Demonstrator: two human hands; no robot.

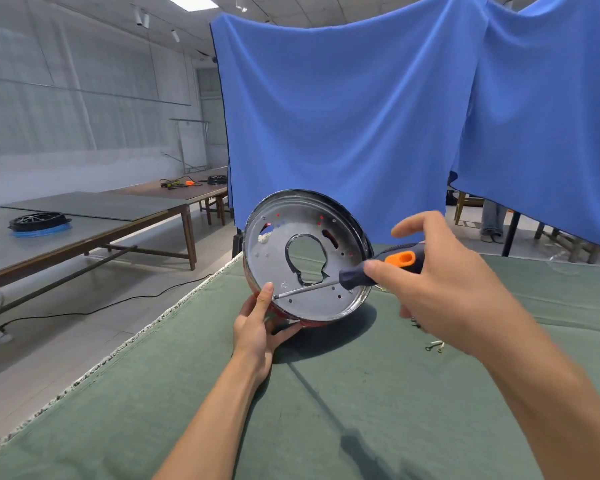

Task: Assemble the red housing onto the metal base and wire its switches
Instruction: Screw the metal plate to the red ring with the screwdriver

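Two hands share this: my left hand (257, 327) grips the tilted metal base (307, 254) at its lower rim, while my right hand (440, 278) clasps the screwdriver (347, 277), its shaft pointing leftward to a hole just beside my left thumb.

Blue curtain (343, 116) behind green mat (187, 393) (fringed edge).

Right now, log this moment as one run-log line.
step: driving screw | left hand: tilting metal base on edge | right hand: screwdriver, tip at lower-left hole | spare screws on mat
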